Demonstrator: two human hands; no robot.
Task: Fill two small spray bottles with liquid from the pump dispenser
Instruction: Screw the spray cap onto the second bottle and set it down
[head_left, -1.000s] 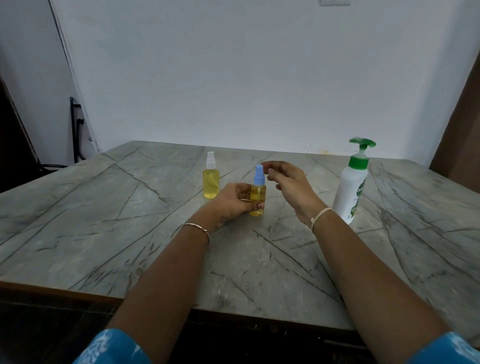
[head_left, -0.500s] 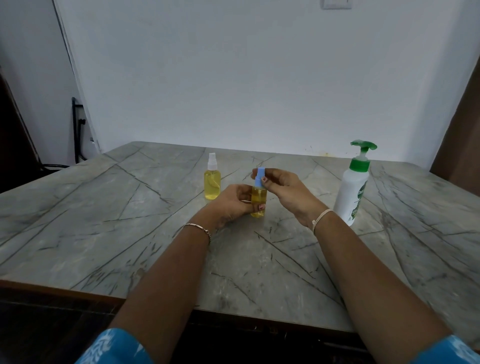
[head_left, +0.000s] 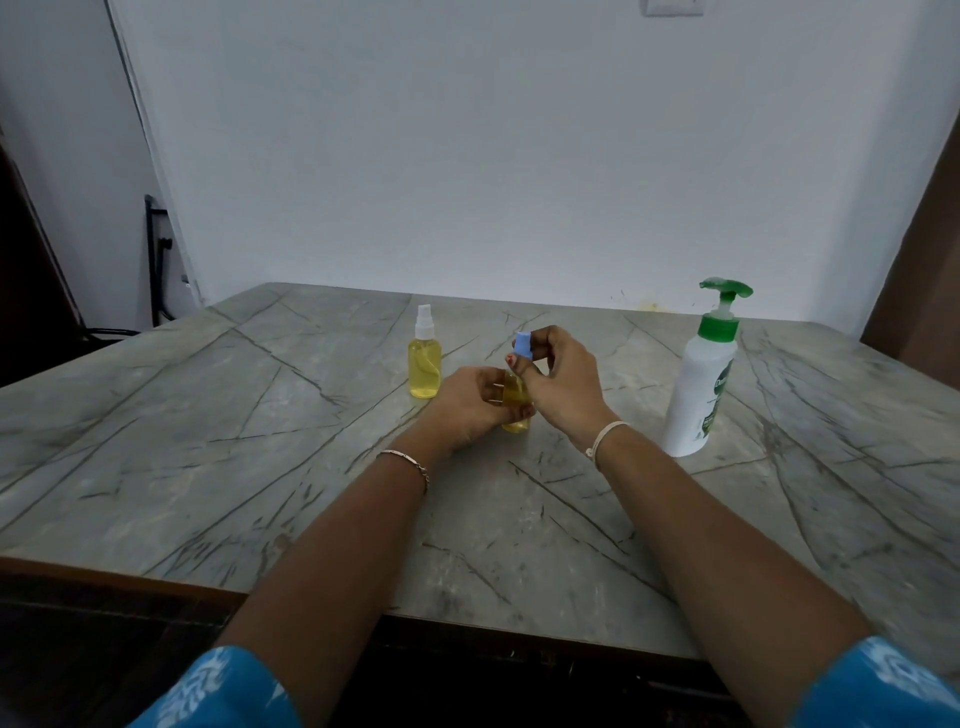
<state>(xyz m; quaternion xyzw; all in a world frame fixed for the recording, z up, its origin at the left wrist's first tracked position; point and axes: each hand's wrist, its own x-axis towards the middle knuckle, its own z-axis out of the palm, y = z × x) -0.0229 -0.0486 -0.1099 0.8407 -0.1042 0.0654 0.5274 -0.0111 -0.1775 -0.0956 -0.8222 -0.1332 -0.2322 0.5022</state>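
A small spray bottle (head_left: 516, 402) of yellow liquid stands on the marble table (head_left: 260, 441) at its middle. My left hand (head_left: 470, 405) grips its body. My right hand (head_left: 563, 382) pinches its blue spray cap (head_left: 522, 345) between thumb and fingers. The second small spray bottle (head_left: 425, 358), with a white cap and yellow liquid, stands upright just behind and to the left, untouched. The white pump dispenser (head_left: 701, 379) with a green pump head stands to the right of my hands.
A white wall rises behind the table's far edge. The table's near edge runs below my forearms. A dark frame and cable stand off the table at the far left.
My right hand came down from beside the blue cap and now pinches it. My left hand kept hold of the bottle.
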